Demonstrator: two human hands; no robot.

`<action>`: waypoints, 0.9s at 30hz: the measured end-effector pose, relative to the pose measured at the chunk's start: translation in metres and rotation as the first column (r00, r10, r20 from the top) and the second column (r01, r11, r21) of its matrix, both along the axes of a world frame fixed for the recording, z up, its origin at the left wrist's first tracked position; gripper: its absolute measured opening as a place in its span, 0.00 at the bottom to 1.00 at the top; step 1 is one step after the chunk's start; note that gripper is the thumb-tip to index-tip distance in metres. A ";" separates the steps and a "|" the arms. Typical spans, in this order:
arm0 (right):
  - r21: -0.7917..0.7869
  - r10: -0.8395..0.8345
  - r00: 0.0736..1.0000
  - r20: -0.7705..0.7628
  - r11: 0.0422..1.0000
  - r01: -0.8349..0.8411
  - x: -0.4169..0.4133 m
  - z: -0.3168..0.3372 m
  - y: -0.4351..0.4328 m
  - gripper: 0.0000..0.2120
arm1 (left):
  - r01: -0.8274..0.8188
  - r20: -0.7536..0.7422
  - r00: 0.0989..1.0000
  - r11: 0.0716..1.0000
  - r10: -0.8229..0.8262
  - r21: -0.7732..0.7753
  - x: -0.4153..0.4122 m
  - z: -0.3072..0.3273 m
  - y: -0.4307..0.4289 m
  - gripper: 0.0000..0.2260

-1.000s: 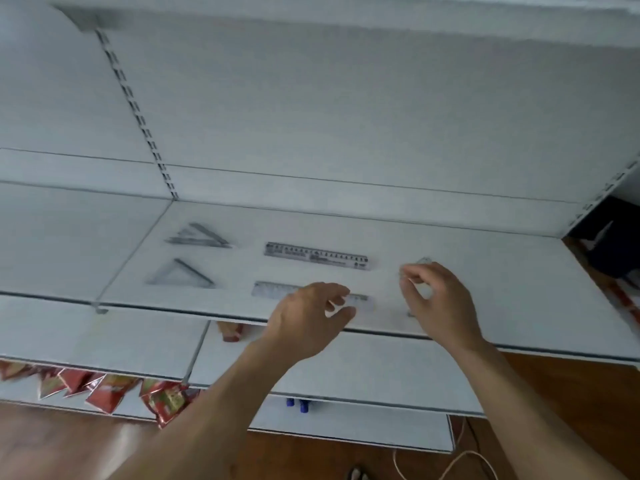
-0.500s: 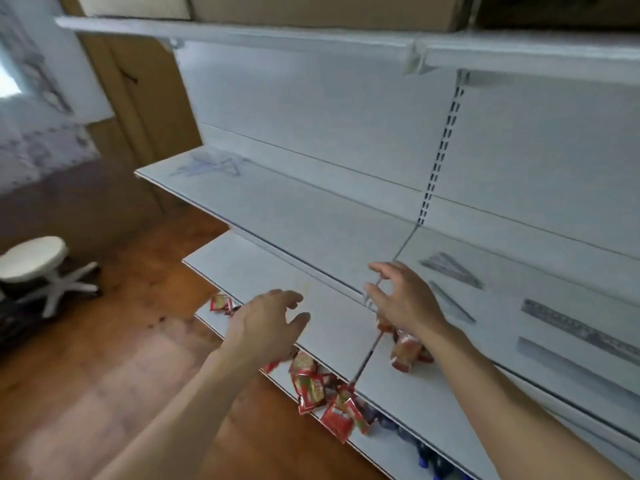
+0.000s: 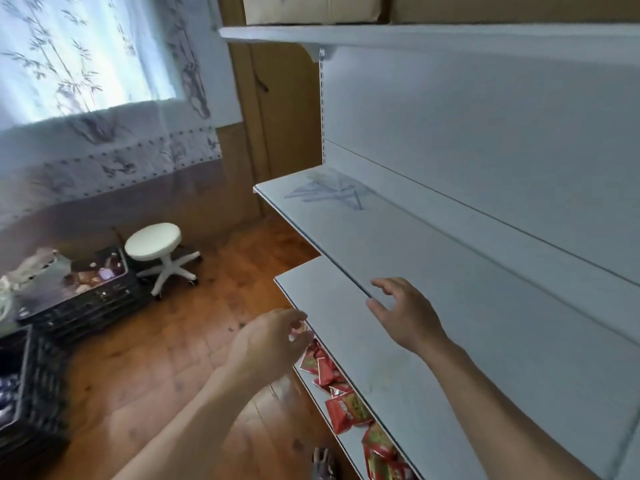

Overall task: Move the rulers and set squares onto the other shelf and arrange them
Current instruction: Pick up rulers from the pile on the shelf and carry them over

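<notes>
The rulers and set squares point(image 3: 329, 192) lie in a loose, overlapping heap at the far left end of the middle shelf point(image 3: 433, 258), close to its back panel. They are clear and blurred, so you cannot tell the single pieces apart. Both of your hands are well apart from the heap, at the near end of the same unit.

Your right hand point(image 3: 405, 317) hangs palm down with the fingers spread and relaxed, holding nothing. Its fingertips are just beside the front edge of the middle shelf; whether they touch it you cannot tell. Your left hand point(image 3: 270, 341) floats to the left of it, by the front edge of the lower shelf point(image 3: 332, 306), fingers loosely curled and gripping nothing.

Below, on the lowest shelf, red packets point(image 3: 343, 407) lie in a row. Cardboard boxes point(image 3: 311, 8) stand on the top shelf. To the far left, on the wooden floor point(image 3: 166, 358), stand a white stool point(image 3: 154, 242) and a black crate point(image 3: 93, 292) under a patterned curtain point(image 3: 86, 81).
</notes>
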State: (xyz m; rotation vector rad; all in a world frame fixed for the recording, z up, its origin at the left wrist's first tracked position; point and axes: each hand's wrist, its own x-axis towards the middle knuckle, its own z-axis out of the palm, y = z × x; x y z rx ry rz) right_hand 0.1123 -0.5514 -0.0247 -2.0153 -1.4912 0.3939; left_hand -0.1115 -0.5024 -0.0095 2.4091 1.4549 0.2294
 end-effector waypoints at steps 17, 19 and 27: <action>-0.082 -0.048 0.999 0.013 0.995 0.048 0.053 -0.008 0.263 0.19 | 0.059 0.062 0.996 0.998 -0.058 -0.023 0.073 0.010 0.259 0.16; -0.086 -0.101 0.993 0.057 0.991 0.106 0.062 -0.011 0.277 0.21 | 0.115 0.076 0.991 0.993 -0.113 -0.024 0.084 0.008 0.278 0.16; -0.294 -0.191 0.934 0.301 0.913 0.282 0.090 -0.025 0.322 0.28 | 0.378 0.143 0.920 0.923 -0.366 -0.072 0.125 -0.002 0.362 0.17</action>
